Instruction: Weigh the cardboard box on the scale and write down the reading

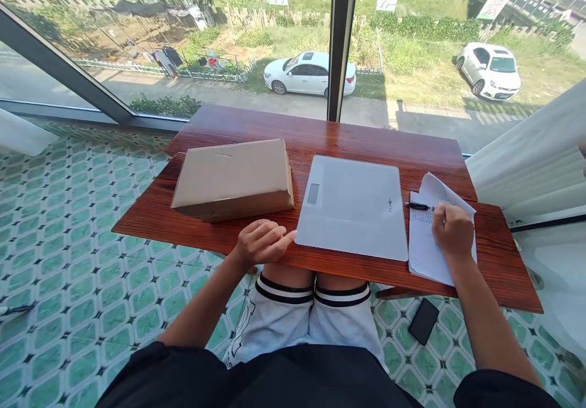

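Note:
My right hand (pixel 452 229) rests on an open notebook (pixel 428 255), its fingers closed at the end of a black pen (pixel 418 206) that points left across the page. Handwritten lines show on the upper part of that page, and another leaf curls up behind the hand. Near the table's front edge is my left hand (pixel 263 241), empty, its fingers loosely bent and one stretched toward the near left corner of a flat white scale (pixel 354 206). The scale has a small grey display on its left side. To its left lies a closed cardboard box (pixel 233 176).
The dark red wooden table (pixel 256 121) stands against a large window. A black phone (pixel 423 321) lies on the green tiled floor under the table's right part. White curtains (pixel 522 133) hang at the right. Outside are two white cars.

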`<state>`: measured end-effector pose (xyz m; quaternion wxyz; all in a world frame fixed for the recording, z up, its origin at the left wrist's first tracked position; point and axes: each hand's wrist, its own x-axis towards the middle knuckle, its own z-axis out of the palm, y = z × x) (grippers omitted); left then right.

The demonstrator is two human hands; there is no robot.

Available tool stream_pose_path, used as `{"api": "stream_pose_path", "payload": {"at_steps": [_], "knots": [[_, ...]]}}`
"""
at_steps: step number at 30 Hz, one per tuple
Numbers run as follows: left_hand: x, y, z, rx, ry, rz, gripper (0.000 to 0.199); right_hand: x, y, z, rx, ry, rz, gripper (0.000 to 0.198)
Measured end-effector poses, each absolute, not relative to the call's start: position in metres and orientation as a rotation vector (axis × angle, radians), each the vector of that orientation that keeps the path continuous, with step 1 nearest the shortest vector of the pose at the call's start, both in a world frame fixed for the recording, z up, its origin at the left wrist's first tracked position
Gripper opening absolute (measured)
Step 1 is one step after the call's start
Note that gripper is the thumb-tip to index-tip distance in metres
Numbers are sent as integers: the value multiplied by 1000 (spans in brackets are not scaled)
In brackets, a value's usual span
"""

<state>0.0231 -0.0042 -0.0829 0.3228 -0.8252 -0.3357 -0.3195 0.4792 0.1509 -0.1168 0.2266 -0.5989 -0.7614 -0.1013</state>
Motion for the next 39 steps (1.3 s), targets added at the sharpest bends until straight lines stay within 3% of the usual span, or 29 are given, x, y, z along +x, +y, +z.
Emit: {"api": "stream_pose_path", "payload": {"at_steps": [7,18,24,29,32,37,39], "knots": [[31,2,-88,-2268,-1075,-785,36,480,147,-117,-1650,-2137,-371,36],[28,-3,-93,-2193,-991,-902,29,489,145,-118,-1566,-2355,-729,34],[27,-7,-90,-2160,-947,-952,25,486,146,-103,-1581,-2403,-720,36],[10,-18,-76,-2011,-999,-1006,22,445,137,-68,-1563,-2299,-537,37],[-13,-25,-67,-1821,-1079,-1068,31,400,124,-43,-1490,-2206,-334,35],[-48,-34,-58,-1350,-1385,-1296,35,321,99,-15,-1338,-1898,249,33],[-54,-37,-53,-1246,-1562,-1417,46,294,90,-12,-1268,-1871,442,36]]}}
